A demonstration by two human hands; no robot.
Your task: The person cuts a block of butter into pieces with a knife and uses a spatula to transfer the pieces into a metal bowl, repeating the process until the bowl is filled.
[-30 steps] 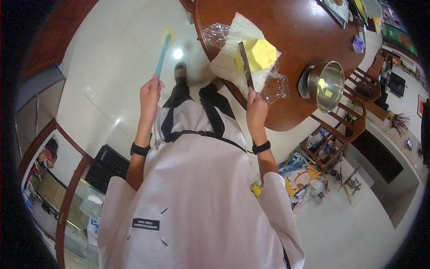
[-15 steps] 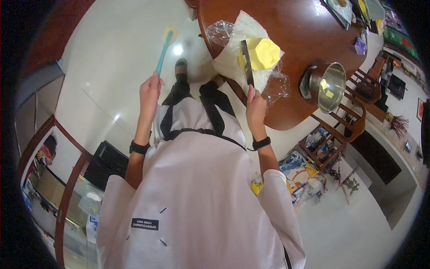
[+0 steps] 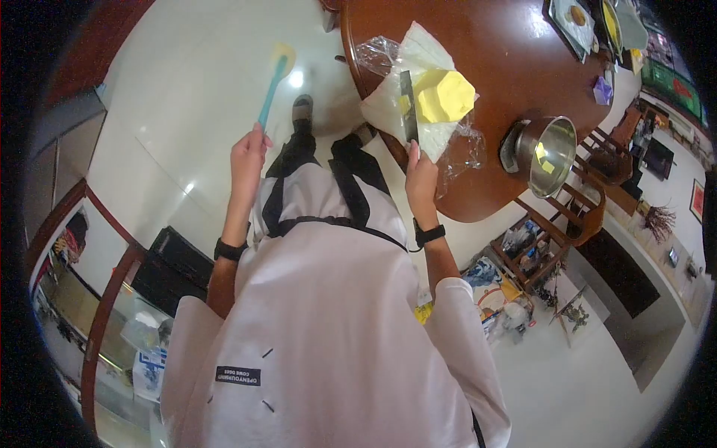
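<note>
My left hand (image 3: 249, 158) is closed around the teal handle of a spatula (image 3: 273, 84), whose pale yellow blade points away from me over the floor. In my right hand (image 3: 422, 181) is a knife (image 3: 408, 104), its dark blade lying over the white wrapping paper (image 3: 385, 104). A small yellow piece shows on the left side of the blade. Just right of the knife sits a big yellow block of butter (image 3: 446, 96) with cut faces, on the paper. A steel bowl (image 3: 565, 134) with a few yellow pieces inside stands farther right, on a scale (image 3: 509, 148).
The brown wooden table (image 3: 515, 67) has a rounded edge near my right hand. Crumpled clear plastic (image 3: 467, 149) lies around the paper. Trays (image 3: 571, 22) and a purple item (image 3: 602, 91) are at the far right. Wooden chairs (image 3: 586, 209) stand beyond the bowl.
The knife has drawn slightly left, and a narrow gap now shows between it and the butter. The view has shifted a little. My left hand still holds the spatula.
</note>
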